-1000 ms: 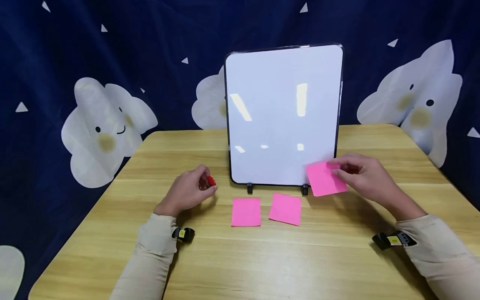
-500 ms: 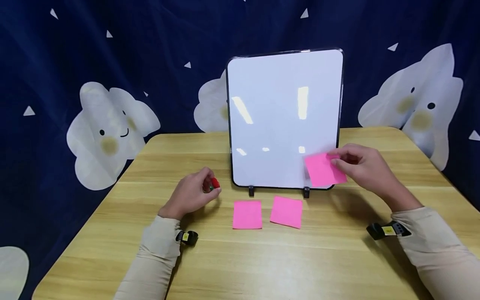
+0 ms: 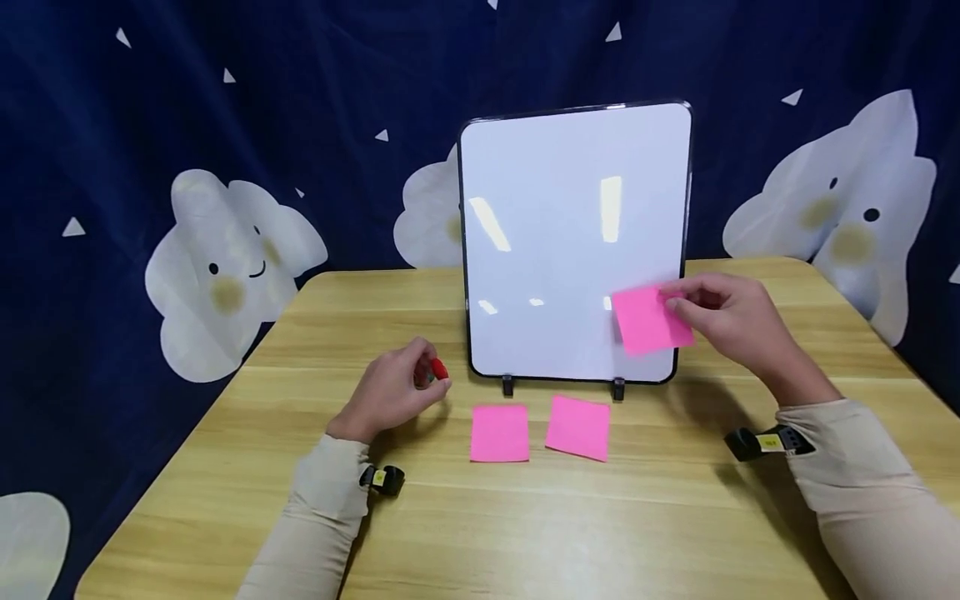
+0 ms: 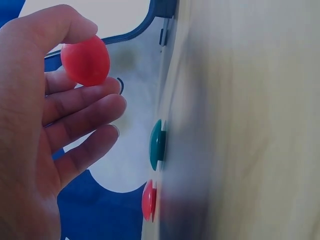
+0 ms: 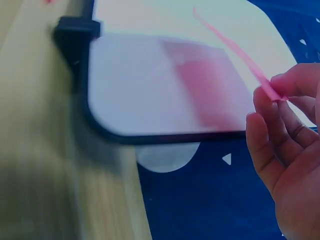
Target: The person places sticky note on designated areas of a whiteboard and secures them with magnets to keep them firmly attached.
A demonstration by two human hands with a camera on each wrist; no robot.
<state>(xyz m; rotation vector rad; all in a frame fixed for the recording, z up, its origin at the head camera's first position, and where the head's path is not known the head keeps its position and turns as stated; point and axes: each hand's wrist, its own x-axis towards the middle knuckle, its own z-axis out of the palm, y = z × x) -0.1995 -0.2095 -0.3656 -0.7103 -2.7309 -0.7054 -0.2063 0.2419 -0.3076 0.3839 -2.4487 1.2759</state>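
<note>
My left hand (image 3: 386, 392) pinches a round red magnet (image 4: 86, 61) between thumb and index finger, low over the table left of the whiteboard (image 3: 555, 208). Below that hand, a teal magnet (image 4: 157, 145) and another red magnet (image 4: 148, 201) sit on the tabletop. My right hand (image 3: 731, 321) grips a pink sticky note (image 3: 648, 321) by its right side, thumb against fingers. The note overlaps the board's lower right part in the head view. Seen edge-on in the right wrist view, its far end stands off the board, whose surface shows a pink reflection.
Two more pink sticky notes, a left one (image 3: 499, 433) and a right one (image 3: 578, 427), lie on the wooden table (image 3: 570, 533) before the board. Two small black feet, one of them a left foot (image 3: 507, 385), hold the board upright. A dark blue cloud-print curtain (image 3: 360, 67) hangs behind.
My right hand has raised the pink sticky note up along the whiteboard's lower right part. The left hand keeps its pinch on the red magnet, and the head view has shifted slightly.
</note>
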